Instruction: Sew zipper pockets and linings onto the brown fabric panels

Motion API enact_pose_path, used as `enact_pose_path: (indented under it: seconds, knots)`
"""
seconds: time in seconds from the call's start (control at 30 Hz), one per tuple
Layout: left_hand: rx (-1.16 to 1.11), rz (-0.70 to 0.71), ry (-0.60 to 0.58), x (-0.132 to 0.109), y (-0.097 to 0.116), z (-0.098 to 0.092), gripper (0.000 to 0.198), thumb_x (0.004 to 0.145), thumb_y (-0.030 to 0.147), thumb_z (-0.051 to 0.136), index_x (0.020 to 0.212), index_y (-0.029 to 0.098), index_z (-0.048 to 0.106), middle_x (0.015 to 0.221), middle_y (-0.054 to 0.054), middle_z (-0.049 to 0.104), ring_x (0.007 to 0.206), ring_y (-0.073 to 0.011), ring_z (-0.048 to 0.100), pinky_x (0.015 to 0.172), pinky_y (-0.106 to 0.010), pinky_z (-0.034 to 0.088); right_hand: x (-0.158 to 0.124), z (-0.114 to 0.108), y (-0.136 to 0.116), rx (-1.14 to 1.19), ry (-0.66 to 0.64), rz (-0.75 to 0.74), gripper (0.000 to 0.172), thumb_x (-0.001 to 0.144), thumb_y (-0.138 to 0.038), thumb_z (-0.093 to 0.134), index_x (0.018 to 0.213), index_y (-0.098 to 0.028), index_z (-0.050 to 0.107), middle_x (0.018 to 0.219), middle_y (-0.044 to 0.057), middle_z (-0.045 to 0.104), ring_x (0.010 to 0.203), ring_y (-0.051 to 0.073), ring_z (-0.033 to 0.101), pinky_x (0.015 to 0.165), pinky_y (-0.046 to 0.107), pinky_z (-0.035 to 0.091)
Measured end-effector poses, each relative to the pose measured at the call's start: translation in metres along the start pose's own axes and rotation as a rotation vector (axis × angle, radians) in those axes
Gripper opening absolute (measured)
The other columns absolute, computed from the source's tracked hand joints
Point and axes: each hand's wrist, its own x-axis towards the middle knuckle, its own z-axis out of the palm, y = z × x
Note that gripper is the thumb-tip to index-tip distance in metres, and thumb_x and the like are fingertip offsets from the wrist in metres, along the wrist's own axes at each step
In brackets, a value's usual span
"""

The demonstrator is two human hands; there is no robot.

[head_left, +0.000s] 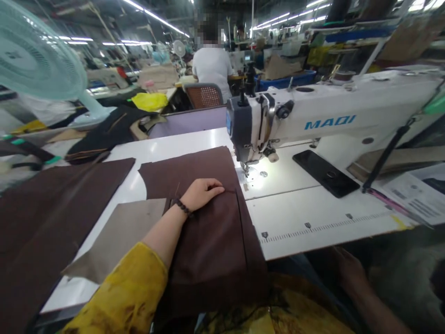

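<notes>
My left hand (201, 192) rests on a dark brown fabric piece (208, 241) spread on the white sewing table (313, 218), left of the needle. Its fingers are curled together and pinch the cloth near a fold. A black bead bracelet circles the wrist, and the sleeve is yellow. My right hand (347, 271) hangs below the table's front edge, in shadow over my lap; its fingers are too dark to read. The white MAQI sewing machine (330, 116) stands to the right, with its needle foot (247, 169) just beyond the fabric's right edge.
A second brown fabric piece (52, 218) lies at the left, with a grey-brown piece (121, 241) between the two. A black phone (325, 172) lies under the machine arm. Papers (413, 195) sit at the far right. A fan (38, 51) stands at the back left, and a person in a white shirt (212, 67) sits ahead.
</notes>
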Motion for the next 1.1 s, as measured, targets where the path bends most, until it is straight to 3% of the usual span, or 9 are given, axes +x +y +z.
enact_pose_path:
  seconds: [0.1,0.17,0.23,0.37,0.47,0.57,0.73,0.97,1.1]
  knots:
    - [0.018,-0.008,0.023,0.000,0.002,0.002,0.023,0.077,0.037,0.050,0.078,0.019,0.063,0.077,0.001,0.065,0.073,-0.0143,0.058,0.068,-0.021,0.040,-0.021,-0.021,-0.017,-0.118,-0.084,-0.054,0.031,0.064,-0.049,0.056,0.066,-0.019,0.063,0.056,0.004,0.063,0.051,0.023,0.060,0.047,0.032,0.050]
    - [0.049,-0.027,0.041,0.001,0.003,0.004,0.020,0.077,0.035,0.052,0.076,0.019,0.063,0.075,0.001,0.064,0.072,-0.0149,0.058,0.065,-0.022,0.040,-0.036,-0.031,-0.044,-0.267,-0.127,-0.286,0.027,0.068,-0.045,0.053,0.071,-0.021,0.065,0.062,0.003,0.066,0.053,0.021,0.062,0.048,0.028,0.052]
    - [0.085,-0.048,0.057,0.001,0.005,0.005,0.019,0.077,0.035,0.053,0.074,0.019,0.063,0.074,0.001,0.064,0.071,-0.0152,0.057,0.063,-0.022,0.039,-0.048,-0.033,-0.081,-0.364,-0.133,-0.640,0.021,0.076,-0.037,0.049,0.077,-0.022,0.063,0.073,0.001,0.067,0.060,0.017,0.063,0.052,0.022,0.052]
    - [0.173,-0.078,0.097,0.001,0.012,0.008,0.022,0.078,0.038,0.053,0.071,0.019,0.062,0.071,0.000,0.063,0.067,-0.0156,0.056,0.057,-0.023,0.036,-0.066,-0.001,-0.160,-0.415,-0.197,-1.254,0.023,0.082,-0.020,0.044,0.101,-0.018,0.056,0.096,0.005,0.065,0.087,0.014,0.061,0.076,0.018,0.049]
    - [0.249,-0.084,0.135,0.000,0.015,0.011,0.031,0.073,0.049,0.057,0.071,0.019,0.060,0.069,-0.001,0.062,0.064,-0.0170,0.056,0.054,-0.024,0.034,-0.070,0.039,-0.194,-0.573,-0.338,-1.470,0.037,0.082,-0.021,0.046,0.119,-0.014,0.048,0.122,0.009,0.051,0.112,0.020,0.047,0.091,0.032,0.043]
    - [0.317,-0.096,0.168,0.001,0.017,0.016,0.042,0.065,0.060,0.060,0.071,0.019,0.059,0.067,-0.002,0.062,0.064,-0.0194,0.056,0.053,-0.025,0.032,-0.067,0.069,-0.204,-0.749,-0.467,-1.491,0.046,0.083,-0.028,0.047,0.126,-0.013,0.041,0.133,0.009,0.037,0.120,0.026,0.037,0.094,0.046,0.038]
    - [0.387,-0.150,0.188,0.004,0.022,0.021,0.038,0.076,0.055,0.051,0.067,0.019,0.059,0.065,-0.003,0.062,0.065,-0.0205,0.058,0.055,-0.027,0.033,-0.060,0.080,-0.197,-0.831,-0.607,-1.431,0.047,0.086,-0.032,0.043,0.129,-0.014,0.037,0.136,0.006,0.031,0.123,0.026,0.033,0.096,0.052,0.033]
    - [0.398,-0.164,0.163,0.008,0.021,0.017,0.036,0.087,0.039,0.039,0.067,0.018,0.060,0.069,-0.006,0.064,0.068,-0.0217,0.060,0.057,-0.028,0.037,-0.049,0.074,-0.211,-0.788,-0.683,-1.404,0.042,0.088,-0.035,0.040,0.124,-0.016,0.044,0.131,0.006,0.041,0.118,0.023,0.040,0.096,0.046,0.035]
    - [0.330,-0.139,0.131,0.006,0.019,0.013,0.034,0.088,0.035,0.038,0.068,0.018,0.060,0.070,-0.006,0.064,0.068,-0.0206,0.059,0.058,-0.027,0.037,-0.024,0.083,-0.229,-0.788,-0.579,-1.320,0.042,0.087,-0.029,0.043,0.126,-0.013,0.041,0.131,0.009,0.041,0.116,0.024,0.041,0.096,0.048,0.033]
